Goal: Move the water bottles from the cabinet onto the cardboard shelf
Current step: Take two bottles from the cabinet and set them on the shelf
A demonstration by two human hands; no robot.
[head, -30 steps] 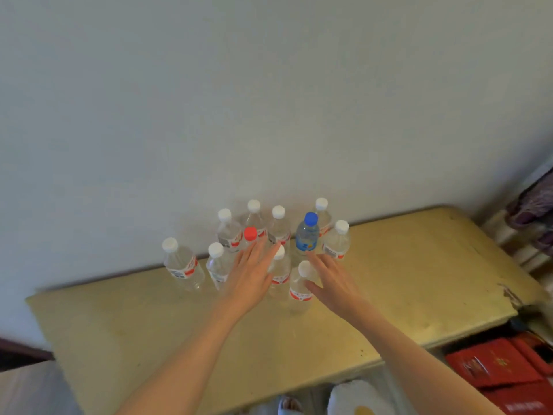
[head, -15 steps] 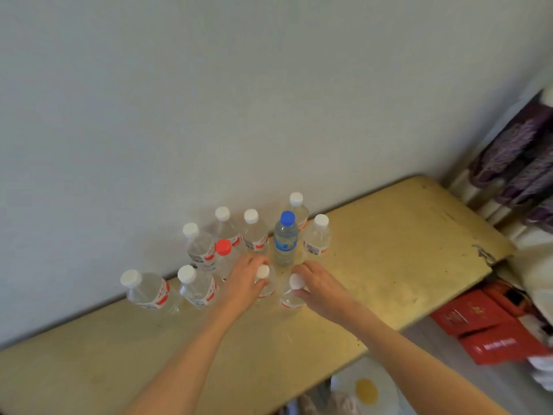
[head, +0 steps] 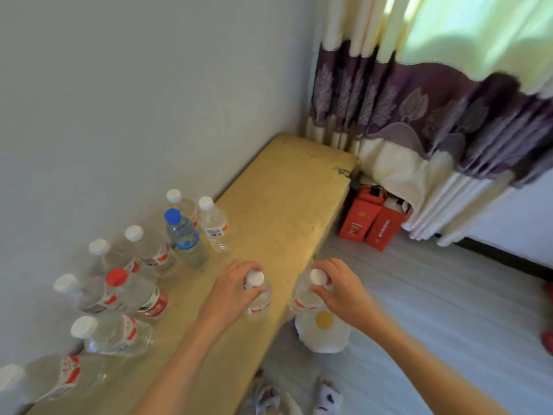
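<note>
My left hand (head: 232,290) grips a clear white-capped water bottle (head: 259,298) by its neck, above the yellow cabinet top (head: 284,205). My right hand (head: 344,290) grips a second white-capped bottle (head: 303,295) by its neck, at or just past the cabinet's front edge. Several more clear bottles stand along the wall, among them a blue-capped bottle (head: 185,238) and a red-capped bottle (head: 137,292). The cardboard shelf is not in view.
Two red boxes (head: 371,223) stand on the floor past the cabinet's right end, under a purple and cream curtain (head: 419,115). A white cushion with a yellow spot (head: 324,330) lies on the floor below my right hand. Slippers (head: 299,399) show at the bottom edge.
Both hands closed on a bottle each and drew them away from the group toward the cabinet's front edge. My view swung right, bringing the curtain and floor into sight.
</note>
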